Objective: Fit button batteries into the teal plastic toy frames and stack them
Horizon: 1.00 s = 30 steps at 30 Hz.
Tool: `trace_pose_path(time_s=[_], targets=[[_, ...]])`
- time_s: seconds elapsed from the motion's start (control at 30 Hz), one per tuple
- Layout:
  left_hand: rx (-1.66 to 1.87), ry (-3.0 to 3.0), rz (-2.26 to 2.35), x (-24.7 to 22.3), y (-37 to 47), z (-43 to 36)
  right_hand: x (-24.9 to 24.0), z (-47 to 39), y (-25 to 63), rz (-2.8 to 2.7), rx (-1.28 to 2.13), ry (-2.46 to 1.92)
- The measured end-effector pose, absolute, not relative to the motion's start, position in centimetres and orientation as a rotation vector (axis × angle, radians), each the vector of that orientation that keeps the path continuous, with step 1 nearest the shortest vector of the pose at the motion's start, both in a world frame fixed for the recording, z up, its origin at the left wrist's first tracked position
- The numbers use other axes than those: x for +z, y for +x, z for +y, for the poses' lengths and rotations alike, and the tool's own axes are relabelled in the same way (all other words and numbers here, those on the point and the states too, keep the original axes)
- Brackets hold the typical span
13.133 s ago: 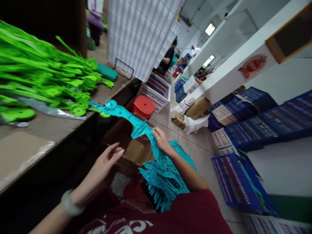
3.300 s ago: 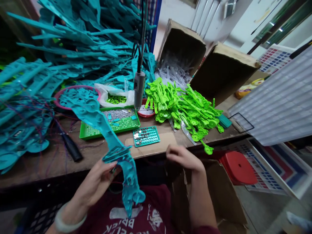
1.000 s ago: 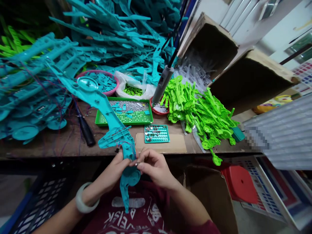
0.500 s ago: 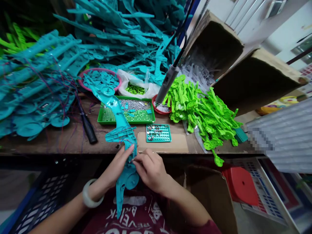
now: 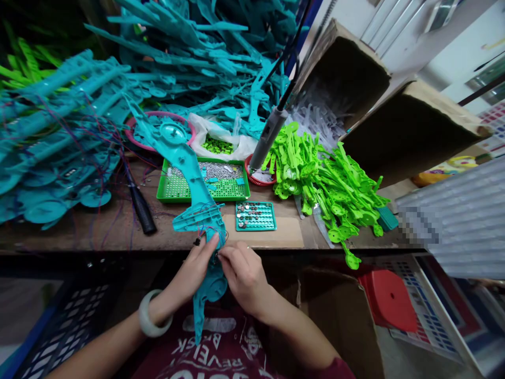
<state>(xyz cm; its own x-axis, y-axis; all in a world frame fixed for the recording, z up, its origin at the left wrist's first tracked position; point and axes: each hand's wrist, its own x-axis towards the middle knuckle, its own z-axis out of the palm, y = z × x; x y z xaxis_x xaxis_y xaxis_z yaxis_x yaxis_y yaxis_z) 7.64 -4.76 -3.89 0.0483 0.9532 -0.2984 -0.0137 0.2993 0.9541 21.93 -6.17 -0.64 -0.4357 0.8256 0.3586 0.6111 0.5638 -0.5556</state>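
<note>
A long teal plastic part (image 5: 193,179) slants from over the pink basket down to my lap, its inner side with thin wires facing up. My left hand (image 5: 197,266) is closed round its lower middle, thumb on top. Against the part's right edge, my right hand (image 5: 244,271) has thumb and forefinger pinched together; whatever lies between those fingertips is too small to make out. Beyond my hands, a small teal tray (image 5: 255,225) of round metal pieces rests on a piece of cardboard (image 5: 288,231).
Behind are a green tray (image 5: 181,196), a pink basket (image 5: 132,138) and a red basket (image 5: 260,181). A grey electric screwdriver (image 5: 269,138) hangs above. Teal parts (image 5: 59,131) pile at left, lime green parts (image 5: 323,184) at right. A black-handled tool (image 5: 142,210) lies on the table (image 5: 106,226).
The teal part has tilted slightly, its lower end shifting right and up. My left hand has moved a little right with it; my right hand stays pinched at its edge.
</note>
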Motion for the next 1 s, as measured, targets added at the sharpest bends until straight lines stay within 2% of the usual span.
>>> trace_pose_path(time_s=[0.2,0.33,0.57,0.77,1.0], targets=[[1.021,0.853,1.301,-4.5,7.5,-5.0,-2.0,-6.5,22.1,-2.143,0.320,-1.158],[0.993,0.684,1.078,-4.2,7.5,-4.7,-1.6,-2.1,25.3,-1.965,0.316,-1.354],[1.035,0.568,0.987,-3.6,8.3,-3.9,-2.6,5.1,26.7,-2.455,0.305,-1.695],[1.063,0.550,0.985,-3.7,7.8,-3.0,-2.8,4.9,26.7,-2.526,0.390,-1.543],[1.096,0.774,1.267,-3.7,7.7,-2.4,-1.2,-0.6,23.6,-2.273,0.374,-0.995]])
